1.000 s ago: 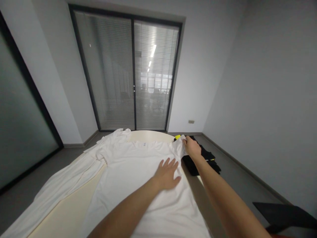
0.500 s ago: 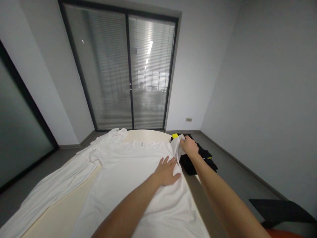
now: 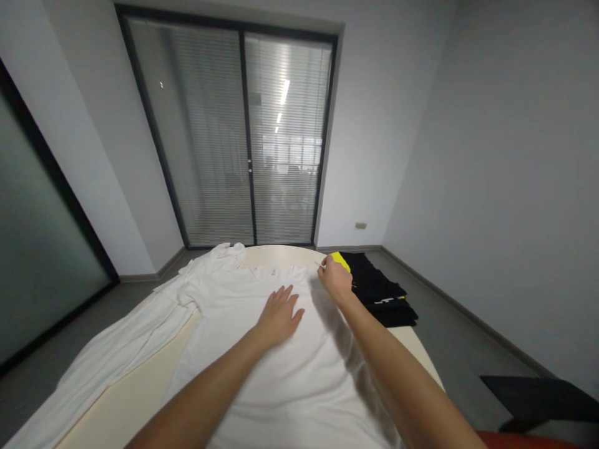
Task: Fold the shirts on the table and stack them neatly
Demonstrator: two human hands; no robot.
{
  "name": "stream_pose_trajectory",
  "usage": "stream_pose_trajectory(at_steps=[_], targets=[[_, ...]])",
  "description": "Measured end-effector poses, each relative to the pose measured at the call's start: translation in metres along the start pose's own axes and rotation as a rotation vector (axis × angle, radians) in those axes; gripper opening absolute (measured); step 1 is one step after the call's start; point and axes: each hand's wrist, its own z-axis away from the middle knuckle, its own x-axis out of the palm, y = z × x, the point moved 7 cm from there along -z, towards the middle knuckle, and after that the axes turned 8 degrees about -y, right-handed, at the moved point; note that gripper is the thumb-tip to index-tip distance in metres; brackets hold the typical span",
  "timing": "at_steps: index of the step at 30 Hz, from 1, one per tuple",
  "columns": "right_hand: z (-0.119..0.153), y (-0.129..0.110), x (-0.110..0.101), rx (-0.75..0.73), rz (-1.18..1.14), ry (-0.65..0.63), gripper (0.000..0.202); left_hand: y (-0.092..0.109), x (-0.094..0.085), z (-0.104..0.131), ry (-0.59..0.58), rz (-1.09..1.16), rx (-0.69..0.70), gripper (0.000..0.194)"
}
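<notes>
1. Resting flat on the front of the white shirt (image 3: 253,312), the left hand (image 3: 278,315) has its fingers open and spread, palm down, below the neckline.
2. Right hand (image 3: 336,277): fingers closed in a pinch on a small edge of the white shirt, near the shoulder on the right side. A small white portion of fabric protrudes past the fingertips.
3. White shirt position: laid out over the desk (image 3: 276,255), neckline toward the far edge and body extending toward the camera. A small label (image 3: 274,272) is located at the neckline. The right side of the shirt shows shading and loose folds beside and below the right forearm.
4. Second white garment (image 3: 112,349): bunched lengthwise along the left side of the desk, touching the white shirt near its left shoulder. A strip of bare desk separates the two lower down.
5. Black garments (image 3: 377,280): stacked on the right side of the desk, just beyond the right hand and forearm. A bright yellow piece (image 3: 341,259) lies at the far left corner of the stack, partly hidden by the right hand.
6. Surroundings: glass panels with blinds (image 3: 206,143) beyond the desk; a wall plate (image 3: 360,226) low on the wall; a dark object (image 3: 538,398) at lower right, above a red surface (image 3: 510,439).
</notes>
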Motion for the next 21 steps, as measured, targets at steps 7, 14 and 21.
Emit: stream_pose_trajectory(at_steps=[7, 14, 21], targets=[[0.019, -0.024, 0.048, -0.124, 0.058, -0.139, 0.032, -0.071, -0.007, 0.044, 0.071, -0.020, -0.160, 0.053], [0.029, -0.024, 0.091, -0.122, 0.050, -0.131, 0.068, -0.146, -0.028, 0.075, 0.369, 0.037, -0.425, 0.047], [0.023, -0.019, 0.109, -0.131, 0.052, -0.314, 0.079, -0.242, -0.057, 0.123, 0.739, 0.466, -0.864, 0.049]])
